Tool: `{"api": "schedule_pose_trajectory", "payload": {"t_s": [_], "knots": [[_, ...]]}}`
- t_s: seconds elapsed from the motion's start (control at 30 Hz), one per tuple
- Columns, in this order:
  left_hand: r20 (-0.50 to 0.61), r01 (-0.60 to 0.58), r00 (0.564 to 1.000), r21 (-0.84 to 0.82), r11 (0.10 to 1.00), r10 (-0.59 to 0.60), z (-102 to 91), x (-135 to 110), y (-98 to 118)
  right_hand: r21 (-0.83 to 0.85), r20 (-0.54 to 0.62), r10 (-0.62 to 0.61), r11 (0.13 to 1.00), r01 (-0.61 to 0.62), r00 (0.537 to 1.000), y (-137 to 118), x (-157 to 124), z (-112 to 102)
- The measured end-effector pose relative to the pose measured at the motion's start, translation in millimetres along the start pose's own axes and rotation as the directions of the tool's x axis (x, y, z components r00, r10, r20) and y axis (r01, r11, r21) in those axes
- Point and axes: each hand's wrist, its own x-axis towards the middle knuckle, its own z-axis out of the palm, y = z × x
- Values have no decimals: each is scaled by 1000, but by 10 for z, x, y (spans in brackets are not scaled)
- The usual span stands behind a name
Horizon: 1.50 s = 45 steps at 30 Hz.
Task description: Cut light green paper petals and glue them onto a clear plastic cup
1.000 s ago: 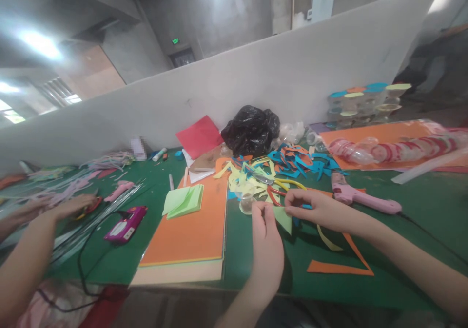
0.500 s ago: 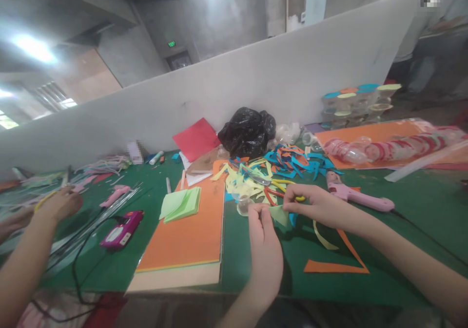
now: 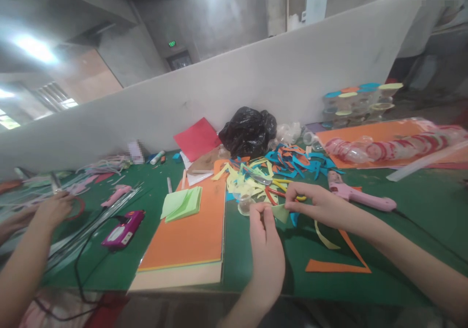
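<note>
Between my two hands is a small piece of pale green paper. My left hand pinches its left end, and my right hand pinches the right end between thumb and fingers. Just left of the paper sits a clear plastic cup. Scissors with red and yellow handles lie behind my fingers, partly over a heap of yellow-green paper scraps. Below my right wrist are a curved yellow strip and an angular orange paper offcut.
A pink glue gun lies right of my right hand. Orange paper sheets carry a green pad on the left. Behind stands a black plastic bag. A co-worker's hands hold scissors at far left, near a purple device.
My hands and the green paper stay nearly in place. At far left the co-worker's hand has shifted slightly, and the scissors in it have turned.
</note>
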Motion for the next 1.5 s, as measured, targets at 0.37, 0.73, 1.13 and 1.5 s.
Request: {"api": "schedule_pose_trajectory", "payload": {"t_s": [0.37, 0.73, 1.13, 1.5], "knots": [[47, -86, 995, -14, 996, 86, -9, -6, -24, 141, 6, 94, 986, -94, 996, 52, -12, 42], [324, -59, 946, 106, 993, 21, 68, 28, 4, 340, -169, 201, 931, -135, 965, 100, 54, 38], [319, -110, 946, 152, 982, 56, -85, 130, 37, 181, -61, 184, 969, -170, 981, 85, 4, 65], [215, -77, 975, 88, 993, 56, -82, 124, 27, 209, -79, 166, 967, -147, 983, 85, 14, 49]]}}
